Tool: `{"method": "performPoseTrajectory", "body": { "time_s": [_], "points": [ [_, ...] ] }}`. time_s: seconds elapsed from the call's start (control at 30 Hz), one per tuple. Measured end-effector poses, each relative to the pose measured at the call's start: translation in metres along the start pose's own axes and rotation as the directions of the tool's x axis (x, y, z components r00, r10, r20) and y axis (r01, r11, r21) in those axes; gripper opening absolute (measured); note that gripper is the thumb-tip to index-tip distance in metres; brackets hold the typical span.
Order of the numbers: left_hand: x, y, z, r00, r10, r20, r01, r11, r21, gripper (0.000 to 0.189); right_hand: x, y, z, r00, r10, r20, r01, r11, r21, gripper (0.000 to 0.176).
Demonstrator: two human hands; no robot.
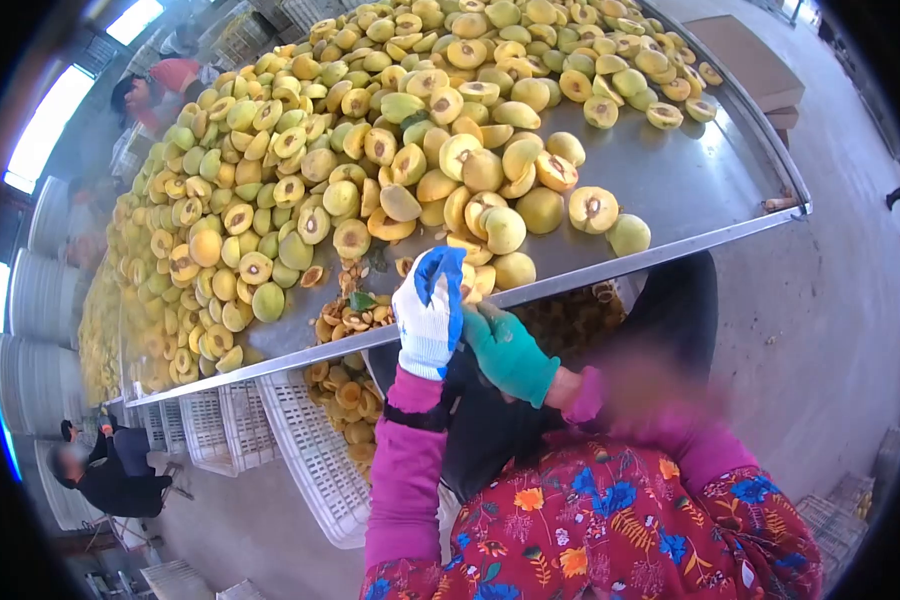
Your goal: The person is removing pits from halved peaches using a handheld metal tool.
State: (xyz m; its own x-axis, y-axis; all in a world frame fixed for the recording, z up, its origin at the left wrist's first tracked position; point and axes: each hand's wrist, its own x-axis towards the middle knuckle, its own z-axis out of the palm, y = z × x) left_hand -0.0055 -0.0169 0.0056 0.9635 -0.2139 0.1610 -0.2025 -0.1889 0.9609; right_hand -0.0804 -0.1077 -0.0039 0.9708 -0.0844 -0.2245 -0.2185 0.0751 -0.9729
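Observation:
My left hand [431, 312], in a white glove with blue coating, is raised at the near edge of the metal table with its fingers curled. My right hand [511, 354], in a green glove, meets it from the right, fingertips drawn together. A yellow peach half [478, 284] shows right at the fingertips of both hands; I cannot tell what either hand grips. Just beyond them, a large heap of halved yellow peaches [400, 203] covers the table, many halves with brown pits or hollows. Left of my left hand lie brown pit scraps [353, 318] with a green leaf.
The metal table's raised rim [660, 244] runs in front of me. Below it stand white plastic crates [315, 460], one with peach halves. A seated person [120, 480] is at the lower left, another person [165, 85] beyond the heap. A cardboard box [750, 65] stands behind.

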Motion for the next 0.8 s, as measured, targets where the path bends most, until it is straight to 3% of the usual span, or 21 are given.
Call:
{"method": "performPoseTrajectory", "body": {
  "time_s": [0.03,0.13,0.17,0.23,0.27,0.3,0.33,0.4,0.43,0.47,0.5,0.53,0.57,0.6,0.63,0.67,0.73,0.77,0.8],
  "points": [
    [0.000,-0.005,0.000,0.999,0.043,0.018,-0.042,0.998,-0.056,0.032,-0.003,-0.006,-0.005,0.989,0.115,0.092,-0.129,0.979,0.155,0.037],
    [-0.005,-0.008,0.000,0.992,0.119,0.034,-0.114,0.986,-0.119,0.038,-0.009,-0.015,-0.010,0.959,0.208,0.193,-0.253,0.934,0.252,0.038],
    [-0.007,-0.009,0.002,0.998,0.059,0.021,-0.054,0.980,-0.193,0.042,-0.011,-0.017,-0.011,0.960,0.207,0.190,-0.251,0.936,0.248,0.038],
    [-0.007,-0.023,0.004,0.997,0.070,0.014,-0.066,0.975,-0.211,0.042,-0.012,-0.022,-0.012,0.912,0.287,0.293,-0.396,0.801,0.450,0.041],
    [-0.007,-0.024,0.005,0.997,0.077,0.009,-0.073,0.973,-0.221,0.042,-0.012,-0.023,-0.014,0.912,0.286,0.293,-0.395,0.804,0.444,0.041],
    [-0.008,-0.025,0.006,0.990,0.138,0.024,-0.135,0.986,-0.097,0.040,-0.013,-0.023,-0.018,0.869,0.300,0.394,-0.486,0.670,0.562,0.042],
    [-0.009,-0.025,0.006,0.990,0.137,0.020,-0.135,0.986,-0.097,0.040,-0.014,-0.024,-0.021,0.820,0.291,0.493,-0.569,0.505,0.649,0.043],
    [-0.010,-0.024,0.006,0.996,0.003,0.093,0.031,0.931,-0.364,0.038,-0.011,-0.021,-0.027,0.792,0.288,0.538,-0.607,0.463,0.646,0.044],
    [-0.008,-0.023,0.002,0.993,-0.031,0.113,0.061,0.959,-0.275,0.035,-0.011,-0.020,-0.029,0.765,0.284,0.578,-0.642,0.418,0.643,0.045],
    [-0.006,-0.037,-0.001,0.986,0.149,0.070,-0.143,0.986,-0.084,0.032,-0.014,-0.024,-0.027,0.774,0.277,0.569,-0.630,0.424,0.651,0.045],
    [0.000,-0.050,-0.001,0.932,0.356,0.067,-0.361,0.927,0.099,0.029,-0.020,-0.033,-0.024,0.790,0.351,0.503,-0.597,0.629,0.499,0.045],
    [-0.004,-0.048,0.007,0.982,0.191,0.003,-0.191,0.980,0.053,0.024,-0.018,-0.046,-0.030,0.841,0.391,0.374,-0.506,0.813,0.289,0.046],
    [0.000,-0.030,0.003,0.990,-0.079,0.116,0.105,0.967,-0.231,0.023,-0.016,-0.046,-0.027,0.834,0.386,0.395,-0.529,0.766,0.367,0.046],
    [0.004,-0.020,0.007,0.980,0.169,0.104,-0.151,0.975,-0.164,0.023,-0.014,-0.038,-0.023,0.830,0.372,0.415,-0.542,0.712,0.446,0.047],
    [0.005,-0.008,0.004,0.980,0.113,0.165,-0.076,0.974,-0.215,0.025,-0.009,-0.033,-0.023,0.772,0.323,0.548,-0.631,0.496,0.596,0.045],
    [0.014,0.005,-0.002,0.818,0.505,0.274,-0.563,0.799,0.209,0.029,-0.005,-0.031,-0.020,0.764,0.301,0.570,-0.643,0.427,0.636,0.044],
    [0.020,-0.010,-0.006,0.929,0.217,0.300,-0.215,0.976,-0.040,0.038,0.013,-0.012,-0.021,0.741,0.300,0.600,-0.654,0.524,0.546,0.044],
    [0.020,-0.009,0.003,0.917,0.256,0.304,-0.239,0.967,-0.092,0.038,0.006,-0.021,-0.033,0.738,0.369,0.565,-0.659,0.573,0.486,0.044],
    [0.017,-0.012,0.002,0.904,0.246,0.349,-0.256,0.966,-0.017,0.042,-0.001,-0.026,-0.034,0.715,0.438,0.545,-0.686,0.586,0.431,0.044]
  ]
}}
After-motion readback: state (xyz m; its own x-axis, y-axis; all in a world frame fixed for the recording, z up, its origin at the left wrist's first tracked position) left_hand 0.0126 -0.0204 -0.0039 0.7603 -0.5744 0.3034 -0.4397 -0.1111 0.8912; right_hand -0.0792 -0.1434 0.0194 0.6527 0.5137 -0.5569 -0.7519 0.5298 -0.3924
